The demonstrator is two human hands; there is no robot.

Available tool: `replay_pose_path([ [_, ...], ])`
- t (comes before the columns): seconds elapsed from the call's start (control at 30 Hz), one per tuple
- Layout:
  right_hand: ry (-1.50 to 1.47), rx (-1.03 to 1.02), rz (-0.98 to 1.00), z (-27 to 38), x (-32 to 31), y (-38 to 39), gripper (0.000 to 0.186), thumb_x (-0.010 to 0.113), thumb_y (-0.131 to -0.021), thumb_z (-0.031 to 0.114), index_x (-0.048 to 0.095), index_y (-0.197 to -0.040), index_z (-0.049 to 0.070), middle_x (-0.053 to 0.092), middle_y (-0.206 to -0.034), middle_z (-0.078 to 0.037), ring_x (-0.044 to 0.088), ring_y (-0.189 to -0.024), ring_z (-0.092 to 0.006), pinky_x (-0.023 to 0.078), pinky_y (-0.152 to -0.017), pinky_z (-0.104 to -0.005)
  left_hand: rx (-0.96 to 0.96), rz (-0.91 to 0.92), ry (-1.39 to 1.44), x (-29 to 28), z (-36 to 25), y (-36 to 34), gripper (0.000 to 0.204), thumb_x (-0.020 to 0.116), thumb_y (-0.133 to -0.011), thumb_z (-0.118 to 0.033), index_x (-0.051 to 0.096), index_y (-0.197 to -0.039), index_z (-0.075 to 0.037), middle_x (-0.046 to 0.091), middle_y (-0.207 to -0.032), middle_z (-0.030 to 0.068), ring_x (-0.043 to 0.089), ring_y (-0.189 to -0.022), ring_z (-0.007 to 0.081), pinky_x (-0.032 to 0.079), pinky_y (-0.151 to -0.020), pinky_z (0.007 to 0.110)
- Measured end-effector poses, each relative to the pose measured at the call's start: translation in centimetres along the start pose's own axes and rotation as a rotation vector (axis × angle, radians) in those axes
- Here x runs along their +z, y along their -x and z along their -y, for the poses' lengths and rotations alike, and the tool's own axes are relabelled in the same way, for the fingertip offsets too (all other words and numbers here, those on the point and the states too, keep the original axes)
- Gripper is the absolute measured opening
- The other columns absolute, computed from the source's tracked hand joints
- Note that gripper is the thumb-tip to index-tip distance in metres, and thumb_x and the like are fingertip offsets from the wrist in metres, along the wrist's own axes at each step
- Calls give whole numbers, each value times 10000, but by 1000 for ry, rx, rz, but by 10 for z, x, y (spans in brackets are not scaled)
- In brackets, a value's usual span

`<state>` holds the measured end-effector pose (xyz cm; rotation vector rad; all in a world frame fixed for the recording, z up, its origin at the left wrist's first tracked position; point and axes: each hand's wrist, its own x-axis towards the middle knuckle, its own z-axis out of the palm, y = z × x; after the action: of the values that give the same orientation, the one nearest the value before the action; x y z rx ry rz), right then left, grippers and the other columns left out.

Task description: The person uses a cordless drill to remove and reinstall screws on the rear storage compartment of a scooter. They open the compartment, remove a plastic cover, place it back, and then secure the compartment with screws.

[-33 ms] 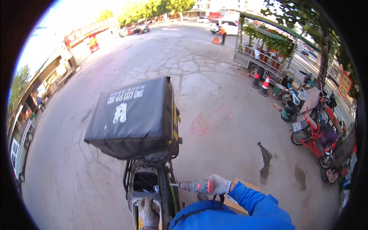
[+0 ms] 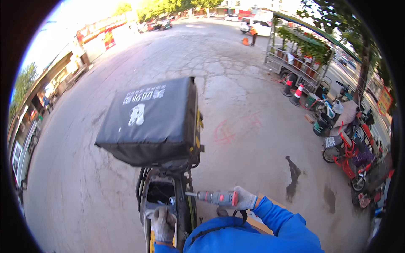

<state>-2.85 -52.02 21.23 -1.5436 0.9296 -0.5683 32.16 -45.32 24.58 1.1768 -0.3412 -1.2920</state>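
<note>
My right hand [image 2: 244, 198], in a pale glove, is closed round a grey-and-red power drill [image 2: 214, 198], whose long bit points left at the scooter. My left hand [image 2: 163, 223], also gloved, has curled fingers on a pale panel [image 2: 149, 219] just below a dark open compartment [image 2: 159, 193] in the scooter's black body [image 2: 184, 185]. Small items inside the compartment are too small to tell. A black insulated delivery box [image 2: 147, 128] sits on the rack above it. A tan board [image 2: 261, 223] shows partly behind my blue right sleeve.
Cracked pavement [image 2: 232, 71] surrounds the scooter. At right stand traffic cones [image 2: 297, 95], a plant-laden trailer [image 2: 295, 59], parked two-wheelers [image 2: 346, 156] and buckets [image 2: 320, 124]. A person in orange [image 2: 253, 36] stands far ahead. A white vehicle [image 2: 19, 164] is parked at left.
The view has shifted, so the background sits slightly right and the box slightly higher. Both my hands and the drill appear a little higher in the picture.
</note>
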Motion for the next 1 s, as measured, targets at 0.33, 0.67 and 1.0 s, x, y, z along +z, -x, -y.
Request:
replay_pose_path([
  [0.33,-244,-291,-126,77,11,-17,296,828,-919,66,694,-1182,91,736,-1014,-20,699,-940,-140,589,-880,-357,100,258,-25,65,-69,0,231,628,-1094,-250,683,-1051,-29,542,-649,-19,461,-521,73,339,-475,245],
  [0.67,110,-458,-30,123,15,-23,259,823,-839,38,753,-1087,68,745,-900,-81,719,-792,-229,615,-752,-378,127,313,65,67,-75,3,274,608,-1105,-291,658,-1024,-34,534,-632,-12,460,-520,75,346,-487,242],
  [1.0,21,-432,44,123,22,-29,329,868,-853,61,770,-1165,34,801,-1008,-85,764,-878,-176,628,-865,-323,136,317,-49,61,-78,5,338,597,-1125,-354,636,-1024,-34,532,-622,13,473,-503,103,375,-488,263],
])
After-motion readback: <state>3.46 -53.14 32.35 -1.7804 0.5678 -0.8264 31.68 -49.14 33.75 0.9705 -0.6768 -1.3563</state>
